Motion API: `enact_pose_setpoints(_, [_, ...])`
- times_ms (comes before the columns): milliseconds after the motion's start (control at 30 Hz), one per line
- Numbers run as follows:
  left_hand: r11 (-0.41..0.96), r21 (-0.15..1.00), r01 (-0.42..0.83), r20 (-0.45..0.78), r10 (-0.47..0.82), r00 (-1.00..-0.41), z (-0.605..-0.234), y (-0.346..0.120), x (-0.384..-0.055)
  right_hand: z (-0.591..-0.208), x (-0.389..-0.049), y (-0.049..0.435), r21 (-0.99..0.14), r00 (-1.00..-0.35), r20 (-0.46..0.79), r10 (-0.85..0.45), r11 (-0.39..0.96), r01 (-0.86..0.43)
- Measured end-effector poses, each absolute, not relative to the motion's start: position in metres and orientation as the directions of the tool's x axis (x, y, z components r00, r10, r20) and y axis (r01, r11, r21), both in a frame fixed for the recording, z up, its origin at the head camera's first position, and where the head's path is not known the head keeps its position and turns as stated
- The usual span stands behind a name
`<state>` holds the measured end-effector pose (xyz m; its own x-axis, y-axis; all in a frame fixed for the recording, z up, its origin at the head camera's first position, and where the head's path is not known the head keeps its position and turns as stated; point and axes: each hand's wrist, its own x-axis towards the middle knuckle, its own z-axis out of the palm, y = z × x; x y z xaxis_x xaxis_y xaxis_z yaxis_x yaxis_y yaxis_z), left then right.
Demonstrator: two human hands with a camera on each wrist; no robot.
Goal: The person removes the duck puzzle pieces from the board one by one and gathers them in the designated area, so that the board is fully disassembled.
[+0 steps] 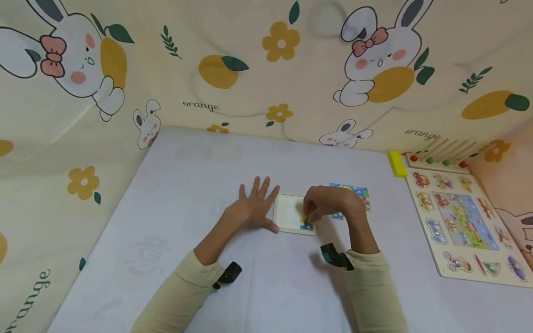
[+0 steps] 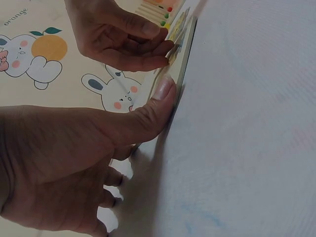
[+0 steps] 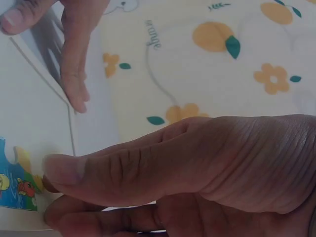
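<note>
In the head view a shallow, pale puzzle tray [image 1: 288,210] lies on the white table. My left hand [image 1: 251,210] is spread at its left side, with the thumb [image 2: 163,91] against the tray's edge. Bent over the tray's right side, my right hand [image 1: 329,202] pinches a colourful puzzle piece [image 3: 17,180] at the near right corner. This piece has blue, yellow and red printing; its right edge is hidden by the thumb and fingertips. More puzzle pieces [image 1: 362,192] lie on the table behind the right hand, partly covered by it.
To the right lies a large wooden picture board [image 1: 433,240] with vehicle and toy shapes. A yellow block [image 1: 397,163] and a rack with coloured beads [image 1: 437,161] stand at its far end. A patterned cloth wall [image 1: 245,92] closes off the table's back.
</note>
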<state>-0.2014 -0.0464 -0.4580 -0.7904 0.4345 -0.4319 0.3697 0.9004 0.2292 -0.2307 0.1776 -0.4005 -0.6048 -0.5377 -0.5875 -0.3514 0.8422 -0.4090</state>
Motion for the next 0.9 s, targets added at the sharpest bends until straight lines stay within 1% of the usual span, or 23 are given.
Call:
enact_pose_setpoints(133, [0.900, 0.220, 0.377, -0.428, 0.436, -0.792, -0.461, -0.046, -0.202, -0.403, -0.231, 0.176, -0.394, -0.605, -0.600, -0.524, 0.851, -0.346])
enact_pose_setpoints(167, [0.902, 0.216, 0.373, -0.438, 0.431, -0.789, -0.456, -0.045, -0.200, -0.403, -0.231, 0.177, -0.394, -0.605, -0.598, -0.525, 0.850, -0.349])
enact_pose_setpoints(400, [0.902, 0.215, 0.375, -0.425, 0.432, -0.795, -0.453, -0.045, -0.200, -0.401, -0.232, 0.181, -0.401, -0.602, -0.563, -0.566, 0.824, -0.400])
enact_pose_setpoints(600, [0.902, 0.208, 0.378, -0.427, 0.431, -0.795, -0.453, -0.044, -0.200, -0.403, -0.233, 0.180, -0.430, -0.567, -0.565, -0.600, 0.800, -0.418])
enact_pose_setpoints(733, [0.898, 0.223, 0.379, -0.417, 0.439, -0.796, -0.460, -0.044, -0.202, -0.403, -0.234, 0.182, -0.489, -0.550, -0.549, -0.630, 0.775, -0.400])
enact_pose_setpoints(833, [0.899, 0.236, 0.369, -0.423, 0.437, -0.794, -0.461, -0.044, -0.202, -0.398, -0.235, 0.190, -0.539, -0.567, -0.533, -0.629, 0.768, -0.345])
enact_pose_setpoints(900, [0.901, 0.237, 0.363, -0.435, 0.432, -0.790, -0.456, -0.044, -0.201, -0.392, -0.235, 0.201, -0.551, -0.596, -0.509, -0.621, 0.767, -0.329])
